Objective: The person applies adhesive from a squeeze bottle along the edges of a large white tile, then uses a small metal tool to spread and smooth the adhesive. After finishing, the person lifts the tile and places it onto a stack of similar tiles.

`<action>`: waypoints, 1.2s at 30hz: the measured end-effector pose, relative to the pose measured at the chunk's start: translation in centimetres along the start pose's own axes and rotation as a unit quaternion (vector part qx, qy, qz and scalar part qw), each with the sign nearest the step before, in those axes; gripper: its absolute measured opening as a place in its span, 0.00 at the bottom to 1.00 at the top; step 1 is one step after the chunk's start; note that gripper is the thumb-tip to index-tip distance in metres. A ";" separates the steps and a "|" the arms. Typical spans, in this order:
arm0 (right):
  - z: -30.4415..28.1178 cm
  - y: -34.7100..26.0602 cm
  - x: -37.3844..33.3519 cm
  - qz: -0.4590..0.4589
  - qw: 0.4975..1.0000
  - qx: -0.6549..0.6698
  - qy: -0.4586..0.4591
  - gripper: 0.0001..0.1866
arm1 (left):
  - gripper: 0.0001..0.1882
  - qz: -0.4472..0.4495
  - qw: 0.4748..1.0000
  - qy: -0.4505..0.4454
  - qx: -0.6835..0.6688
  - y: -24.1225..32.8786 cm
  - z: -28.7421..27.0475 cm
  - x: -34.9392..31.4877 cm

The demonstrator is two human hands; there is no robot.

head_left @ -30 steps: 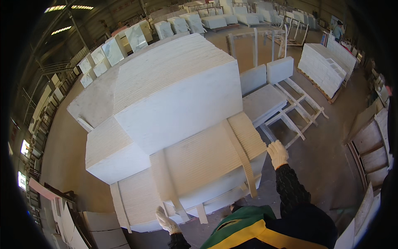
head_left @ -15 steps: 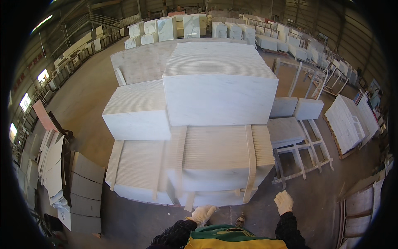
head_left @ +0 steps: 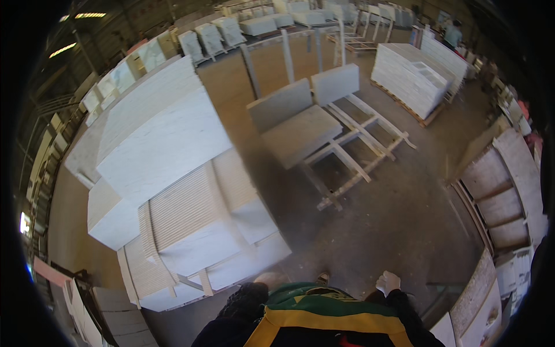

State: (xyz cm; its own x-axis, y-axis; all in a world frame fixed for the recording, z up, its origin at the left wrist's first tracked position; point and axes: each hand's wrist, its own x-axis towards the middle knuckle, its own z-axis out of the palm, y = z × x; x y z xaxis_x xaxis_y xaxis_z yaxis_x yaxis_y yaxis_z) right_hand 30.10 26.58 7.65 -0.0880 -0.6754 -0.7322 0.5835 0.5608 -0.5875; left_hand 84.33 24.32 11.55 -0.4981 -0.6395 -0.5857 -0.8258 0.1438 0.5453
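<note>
My right hand [head_left: 388, 282], in a pale work glove, hangs low in front of me above the bare floor, its fingers curled in and nothing seen in them. My left hand [head_left: 270, 280], gloved too, is smeared by motion and partly behind my dark sleeve; its fingers cannot be made out. It is nearest to the stacks of white stone slabs on my left. A large block of upright slabs [head_left: 167, 141] sits on top of strapped, ridged bundles [head_left: 191, 214]. A smaller slab stack [head_left: 111, 215] stands beside it. Neither hand appears to touch the stone.
Ahead stands a pale metal rack [head_left: 361, 136] bearing a few grey slabs [head_left: 303, 134]. Beyond it, a white stack [head_left: 410, 78] rests on a wooden pallet. Leaning slabs [head_left: 500, 191] line the right side. Another person [head_left: 454, 33] is at the far right. My shoe [head_left: 323, 278] shows below.
My view has turned right, so the slab stacks have shifted left and the metal rack stands near the middle. My left hand has drawn in behind my sleeve; my right remains low and curled.
</note>
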 end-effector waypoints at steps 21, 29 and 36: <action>-4.6 -15.3 8.0 -0.061 0.984 -0.066 0.152 0.10 | 0.13 0.072 0.992 -0.023 0.106 5.1 -13.9 32.5; -9.3 -25.9 16.5 -0.223 0.736 -0.586 0.255 0.13 | 0.18 0.165 0.984 -0.005 0.061 15.0 -24.6 50.3; -8.2 -28.2 16.5 -0.081 0.752 -0.580 0.303 0.17 | 0.25 0.257 0.945 0.003 0.200 24.9 -31.3 61.9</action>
State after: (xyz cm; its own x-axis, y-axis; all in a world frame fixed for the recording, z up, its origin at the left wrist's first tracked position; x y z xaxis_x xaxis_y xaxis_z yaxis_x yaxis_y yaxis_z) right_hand 5.62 3.57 9.33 -0.6395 -0.6339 -0.4350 -0.5395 0.7731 -0.3335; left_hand 41.21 -35.27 7.65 -0.8606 -0.4117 -0.2999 -0.5092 0.7103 0.4861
